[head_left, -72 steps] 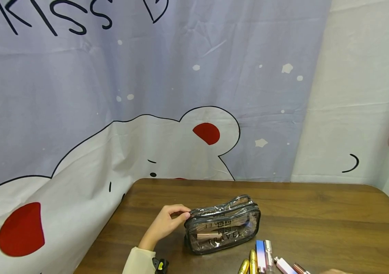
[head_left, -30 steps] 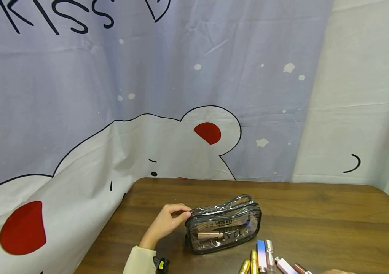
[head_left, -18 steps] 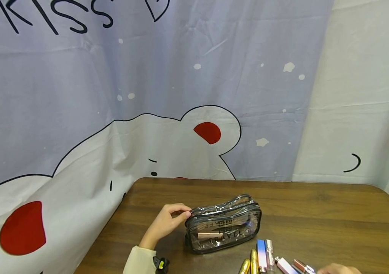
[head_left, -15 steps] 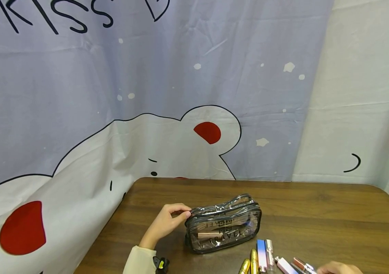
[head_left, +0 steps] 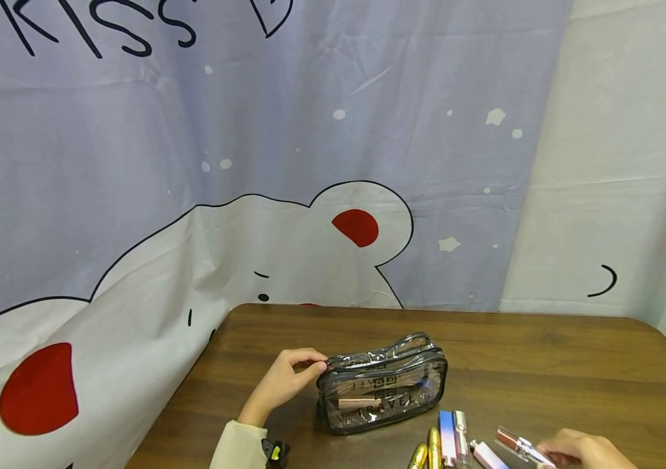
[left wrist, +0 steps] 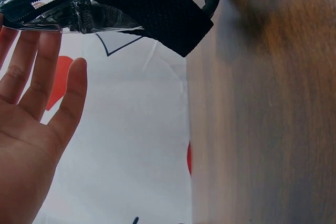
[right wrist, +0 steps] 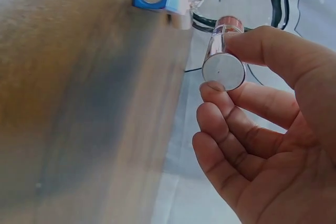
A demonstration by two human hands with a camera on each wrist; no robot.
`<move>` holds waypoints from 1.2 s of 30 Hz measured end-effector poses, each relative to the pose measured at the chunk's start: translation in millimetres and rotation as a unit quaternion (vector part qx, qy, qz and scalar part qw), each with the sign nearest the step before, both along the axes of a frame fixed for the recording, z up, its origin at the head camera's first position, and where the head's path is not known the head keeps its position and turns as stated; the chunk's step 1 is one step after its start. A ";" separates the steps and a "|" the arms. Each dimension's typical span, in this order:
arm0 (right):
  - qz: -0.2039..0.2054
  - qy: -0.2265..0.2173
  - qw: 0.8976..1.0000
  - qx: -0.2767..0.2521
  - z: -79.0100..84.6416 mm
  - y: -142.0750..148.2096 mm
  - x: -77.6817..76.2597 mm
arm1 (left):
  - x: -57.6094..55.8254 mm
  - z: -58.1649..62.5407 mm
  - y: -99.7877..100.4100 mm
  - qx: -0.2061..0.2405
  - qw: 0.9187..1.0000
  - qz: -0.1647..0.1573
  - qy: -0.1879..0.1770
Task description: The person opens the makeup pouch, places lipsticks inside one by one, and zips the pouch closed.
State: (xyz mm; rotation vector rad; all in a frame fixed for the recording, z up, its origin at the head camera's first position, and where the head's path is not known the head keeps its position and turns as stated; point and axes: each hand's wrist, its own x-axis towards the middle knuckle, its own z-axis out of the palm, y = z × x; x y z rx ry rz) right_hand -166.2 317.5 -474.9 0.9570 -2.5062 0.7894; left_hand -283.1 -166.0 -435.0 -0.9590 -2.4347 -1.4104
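My left hand (head_left: 286, 384) pinches the left top corner of a clear zip pouch (head_left: 384, 391) with black edging and the word TRAVEL, standing on the wooden table. In the left wrist view the fingers (left wrist: 39, 72) of that hand reach straight to the pouch's zip end, beside a black strap (left wrist: 152, 11). A pinkish tube (head_left: 359, 404) shows through the pouch's front. My right hand (head_left: 588, 449) pinches a lip gloss tube (head_left: 523, 446) between thumb and forefinger, its brown-pink end pointing toward the pouch. The tube's round silver end (right wrist: 224, 72) faces the right wrist camera.
In front of the pouch lie two gold tubes (head_left: 434, 446), a blue-to-pink square tube (head_left: 447, 436), a clear pinkish tube (head_left: 461, 436) and a pale pink tube (head_left: 488, 456). A printed cloth (head_left: 262, 260) hangs behind the wooden table (head_left: 544, 365).
My right hand has come further into view at the lower right, raising the lip gloss tube from its place beside the pale pink tube. My left hand and the pouch stay put.
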 end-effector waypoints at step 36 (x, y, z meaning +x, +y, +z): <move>-0.017 0.083 0.996 0.030 73.7 -48.5 -26.8 | 0.5 1.1 0.5 0.012 1.000 -0.012 -0.005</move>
